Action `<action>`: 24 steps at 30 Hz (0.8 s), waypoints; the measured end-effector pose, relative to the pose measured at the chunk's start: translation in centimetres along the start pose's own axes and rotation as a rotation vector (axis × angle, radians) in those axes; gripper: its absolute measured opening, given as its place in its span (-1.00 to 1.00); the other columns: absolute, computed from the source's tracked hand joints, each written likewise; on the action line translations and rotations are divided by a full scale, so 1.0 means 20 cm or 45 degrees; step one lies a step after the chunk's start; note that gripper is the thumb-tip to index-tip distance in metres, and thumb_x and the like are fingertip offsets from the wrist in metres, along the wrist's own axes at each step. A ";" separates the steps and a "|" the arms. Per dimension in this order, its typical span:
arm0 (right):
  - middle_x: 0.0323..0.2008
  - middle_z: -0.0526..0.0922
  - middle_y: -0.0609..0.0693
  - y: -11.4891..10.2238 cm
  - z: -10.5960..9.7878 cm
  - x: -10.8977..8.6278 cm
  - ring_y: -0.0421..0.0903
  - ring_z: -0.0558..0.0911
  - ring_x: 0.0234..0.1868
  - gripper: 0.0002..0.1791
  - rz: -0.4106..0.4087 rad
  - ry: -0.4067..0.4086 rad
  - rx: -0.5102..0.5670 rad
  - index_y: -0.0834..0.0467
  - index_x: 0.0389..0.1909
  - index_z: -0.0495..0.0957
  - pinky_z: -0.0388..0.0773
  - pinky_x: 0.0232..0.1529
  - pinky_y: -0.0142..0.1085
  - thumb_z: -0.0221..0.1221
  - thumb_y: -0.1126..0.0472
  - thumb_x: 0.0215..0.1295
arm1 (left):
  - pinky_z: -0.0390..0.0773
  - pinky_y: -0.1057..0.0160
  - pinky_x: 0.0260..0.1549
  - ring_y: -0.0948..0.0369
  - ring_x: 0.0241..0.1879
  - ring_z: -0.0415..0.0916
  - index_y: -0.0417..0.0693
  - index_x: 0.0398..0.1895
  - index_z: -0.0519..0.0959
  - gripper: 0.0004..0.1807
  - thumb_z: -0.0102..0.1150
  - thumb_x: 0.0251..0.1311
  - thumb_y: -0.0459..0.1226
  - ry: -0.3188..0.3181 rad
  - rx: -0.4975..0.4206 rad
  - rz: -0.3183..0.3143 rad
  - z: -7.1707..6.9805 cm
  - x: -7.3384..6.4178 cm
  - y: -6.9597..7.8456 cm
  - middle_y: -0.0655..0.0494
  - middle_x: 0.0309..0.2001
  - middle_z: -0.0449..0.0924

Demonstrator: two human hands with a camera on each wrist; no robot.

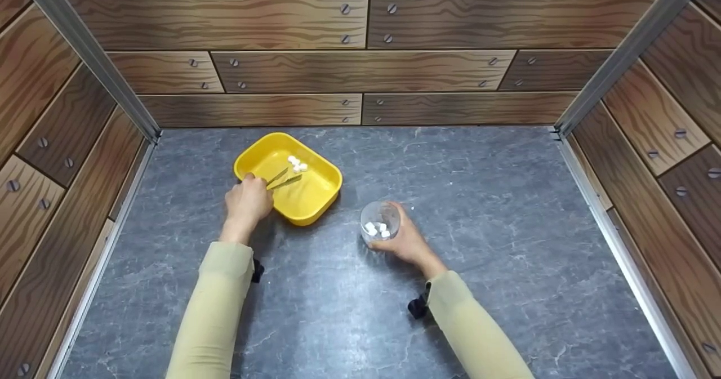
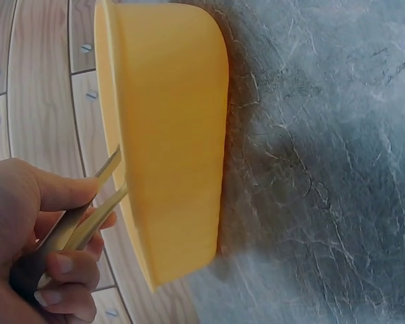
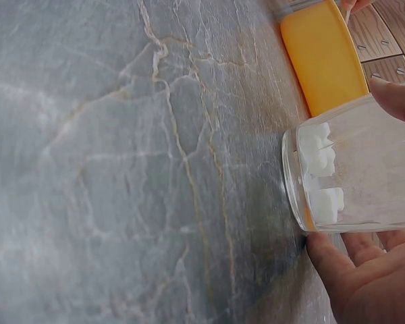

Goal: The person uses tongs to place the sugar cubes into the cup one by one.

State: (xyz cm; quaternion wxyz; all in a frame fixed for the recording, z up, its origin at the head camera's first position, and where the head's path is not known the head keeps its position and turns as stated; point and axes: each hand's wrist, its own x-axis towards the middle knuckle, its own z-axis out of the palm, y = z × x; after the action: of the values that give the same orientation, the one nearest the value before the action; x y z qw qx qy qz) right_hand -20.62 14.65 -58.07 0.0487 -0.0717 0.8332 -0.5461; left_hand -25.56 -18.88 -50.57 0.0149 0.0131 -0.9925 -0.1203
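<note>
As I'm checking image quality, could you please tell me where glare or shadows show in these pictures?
Head view: pale glare, low centre, on the grey surface; left wrist: dark shadow beside the yellow tub; right wrist: shadow near the glass.

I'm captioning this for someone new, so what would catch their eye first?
Probably the bright yellow tub, left of centre on the grey surface, with white pieces inside and the left hand holding tongs at it. Next, the clear glass in the right hand, right of the tub, with white cubes at its bottom.
</note>
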 end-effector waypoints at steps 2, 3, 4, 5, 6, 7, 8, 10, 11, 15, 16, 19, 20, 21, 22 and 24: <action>0.25 0.42 0.25 0.00 0.00 0.00 0.16 0.38 0.29 0.12 0.010 -0.002 -0.014 0.20 0.37 0.20 0.20 0.31 0.02 0.60 0.31 -0.29 | 0.51 -0.25 -0.36 -0.27 -0.33 0.57 -0.35 -0.19 0.63 -0.70 0.04 0.30 -0.25 0.000 -0.001 0.001 0.01 0.01 0.00 -0.26 -0.20 0.51; 0.25 0.41 0.25 0.00 0.00 0.00 0.16 0.38 0.29 0.12 0.014 -0.002 -0.020 0.19 0.38 0.20 0.20 0.31 0.02 0.60 0.31 -0.29 | 0.51 -0.25 -0.36 -0.27 -0.33 0.57 -0.35 -0.19 0.63 -0.71 0.03 0.30 -0.26 0.001 -0.002 0.002 0.01 0.01 0.00 -0.25 -0.21 0.52; 0.25 0.41 0.25 0.00 0.00 0.00 0.17 0.37 0.29 0.12 0.016 -0.003 -0.023 0.19 0.38 0.20 0.20 0.31 0.03 0.60 0.30 -0.29 | 0.51 -0.25 -0.36 -0.27 -0.33 0.57 -0.35 -0.21 0.63 -0.71 0.02 0.29 -0.28 0.003 -0.004 0.003 0.01 0.01 0.00 -0.25 -0.21 0.52; 0.25 0.41 0.25 0.00 0.00 0.00 0.17 0.37 0.29 0.12 0.018 -0.003 -0.024 0.18 0.38 0.20 0.20 0.31 0.03 0.60 0.30 -0.29 | 0.51 -0.26 -0.36 -0.27 -0.34 0.57 -0.35 -0.21 0.63 -0.72 0.01 0.29 -0.29 0.005 -0.004 0.004 0.02 0.02 0.00 -0.25 -0.21 0.52; 0.25 0.41 0.24 0.00 0.00 0.00 0.17 0.37 0.29 0.12 0.020 -0.003 -0.025 0.18 0.38 0.20 0.20 0.31 0.03 0.60 0.30 -0.29 | 0.51 -0.26 -0.36 -0.28 -0.34 0.56 -0.35 -0.22 0.63 -0.73 -0.01 0.28 -0.31 0.007 -0.005 0.006 0.02 0.02 0.00 -0.26 -0.21 0.53; 0.25 0.41 0.24 0.00 0.00 0.00 0.17 0.37 0.29 0.12 0.020 -0.004 -0.024 0.17 0.37 0.20 0.20 0.31 0.03 0.60 0.30 -0.29 | 0.51 -0.26 -0.36 -0.28 -0.34 0.56 -0.35 -0.22 0.63 -0.73 -0.02 0.28 -0.32 0.009 -0.005 0.008 0.02 0.02 0.00 -0.26 -0.21 0.53; 0.25 0.41 0.24 0.00 0.00 0.00 0.17 0.37 0.29 0.11 0.020 -0.003 -0.022 0.17 0.37 0.20 0.19 0.31 0.03 0.60 0.30 -0.29 | 0.51 -0.26 -0.36 -0.28 -0.34 0.56 -0.35 -0.23 0.63 -0.73 -0.02 0.27 -0.33 0.012 -0.004 0.009 0.03 0.03 -0.01 -0.26 -0.21 0.53; 0.24 0.41 0.24 0.00 0.00 0.00 0.17 0.37 0.29 0.11 0.015 -0.003 -0.015 0.17 0.37 0.21 0.20 0.31 0.03 0.60 0.30 -0.29 | 0.51 -0.26 -0.37 -0.27 -0.34 0.56 -0.35 -0.23 0.63 -0.74 -0.02 0.27 -0.34 0.014 -0.001 0.008 0.04 0.03 -0.01 -0.26 -0.20 0.53; 0.24 0.41 0.24 0.00 0.00 0.00 0.17 0.37 0.28 0.11 0.013 -0.002 -0.012 0.17 0.37 0.21 0.20 0.31 0.03 0.60 0.31 -0.29 | 0.51 -0.26 -0.36 -0.27 -0.34 0.56 -0.35 -0.22 0.63 -0.74 -0.02 0.27 -0.34 0.013 0.000 0.008 0.04 0.04 -0.01 -0.27 -0.20 0.53; 0.24 0.42 0.25 0.00 0.00 0.00 0.18 0.38 0.28 0.12 0.005 0.004 0.000 0.18 0.37 0.21 0.19 0.31 0.04 0.60 0.31 -0.30 | 0.52 -0.26 -0.35 -0.27 -0.34 0.56 -0.35 -0.20 0.63 -0.73 -0.03 0.28 -0.34 -0.004 0.006 0.011 0.04 0.04 -0.01 -0.27 -0.19 0.53; 0.24 0.42 0.25 0.00 0.00 0.00 0.18 0.38 0.28 0.12 0.004 0.005 0.002 0.19 0.37 0.21 0.19 0.31 0.04 0.60 0.31 -0.30 | 0.52 -0.25 -0.35 -0.27 -0.34 0.56 -0.35 -0.19 0.63 -0.73 -0.03 0.29 -0.34 -0.008 0.008 0.012 0.04 0.04 -0.01 -0.27 -0.19 0.53; 0.24 0.42 0.24 0.00 0.00 0.00 0.18 0.38 0.27 0.13 -0.001 0.008 0.012 0.19 0.38 0.21 0.19 0.31 0.04 0.60 0.31 -0.31 | 0.52 -0.26 -0.35 -0.27 -0.33 0.56 -0.36 -0.19 0.63 -0.73 -0.04 0.30 -0.35 -0.023 0.012 0.017 0.04 0.05 -0.01 -0.27 -0.19 0.53; 0.24 0.42 0.24 0.00 0.00 0.00 0.17 0.38 0.28 0.13 -0.001 0.008 0.014 0.19 0.38 0.22 0.19 0.31 0.04 0.60 0.31 -0.31 | 0.52 -0.26 -0.35 -0.27 -0.32 0.56 -0.36 -0.20 0.63 -0.73 -0.05 0.30 -0.36 -0.029 0.015 0.021 0.04 0.05 -0.01 -0.27 -0.19 0.53; 0.24 0.42 0.24 0.00 0.00 0.00 0.17 0.38 0.28 0.13 0.001 0.009 0.018 0.19 0.38 0.22 0.19 0.31 0.04 0.60 0.31 -0.32 | 0.52 -0.26 -0.34 -0.27 -0.31 0.57 -0.35 -0.21 0.63 -0.73 -0.05 0.29 -0.36 -0.033 0.015 0.022 0.04 0.06 0.00 -0.27 -0.19 0.53; 0.24 0.42 0.24 0.00 0.00 0.00 0.17 0.38 0.28 0.13 0.003 0.009 0.020 0.19 0.38 0.22 0.19 0.31 0.04 0.60 0.31 -0.32 | 0.53 -0.25 -0.34 -0.26 -0.31 0.57 -0.34 -0.22 0.64 -0.74 -0.04 0.29 -0.36 -0.036 0.016 0.022 0.04 0.06 0.00 -0.26 -0.20 0.53; 0.24 0.42 0.24 0.00 0.00 0.00 0.18 0.38 0.28 0.13 0.001 0.013 0.029 0.19 0.38 0.22 0.18 0.31 0.05 0.60 0.32 -0.32 | 0.53 -0.25 -0.33 -0.25 -0.30 0.57 -0.33 -0.24 0.64 -0.75 -0.03 0.27 -0.38 -0.037 0.017 0.027 0.03 0.07 0.01 -0.24 -0.20 0.54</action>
State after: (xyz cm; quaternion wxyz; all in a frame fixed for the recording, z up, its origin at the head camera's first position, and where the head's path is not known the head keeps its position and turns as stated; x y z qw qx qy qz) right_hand -20.67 14.61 -58.10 0.0455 -0.0678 0.8273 -0.5558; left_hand -26.94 -18.65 -51.18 0.0018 0.0011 -0.9935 -0.1135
